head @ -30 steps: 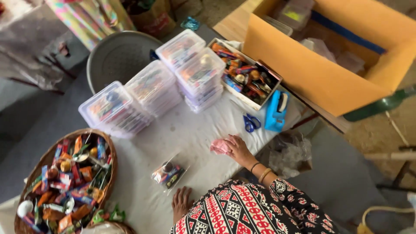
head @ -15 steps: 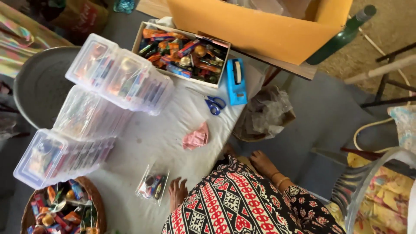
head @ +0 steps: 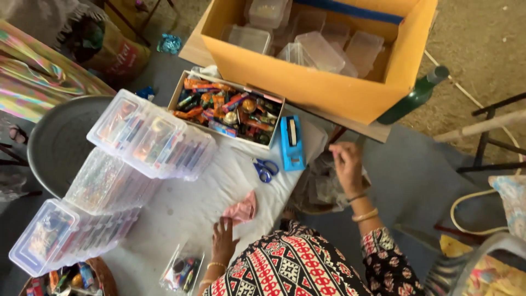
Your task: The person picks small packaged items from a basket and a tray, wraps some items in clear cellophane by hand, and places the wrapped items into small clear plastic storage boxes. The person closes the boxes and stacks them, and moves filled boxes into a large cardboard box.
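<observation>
Cloth (head: 241, 210), pink, soft and light at lower centre, lies by the left hand (head: 223, 240) with spread fingers; right hand (head: 347, 164) loosely curled, empty.

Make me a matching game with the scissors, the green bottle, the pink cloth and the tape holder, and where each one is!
Things:
1. scissors
2. green bottle
3. pink cloth
4. blue tape holder

Places:
A. leaning by the yellow cardboard box's right corner
B. on the white table cover, just above the left hand
C. right of the open box of sweets, touching it
D. on the table cover, just left of the tape holder's lower end

Pairs: 1-D, 2-A, 3-B, 4-C
</observation>
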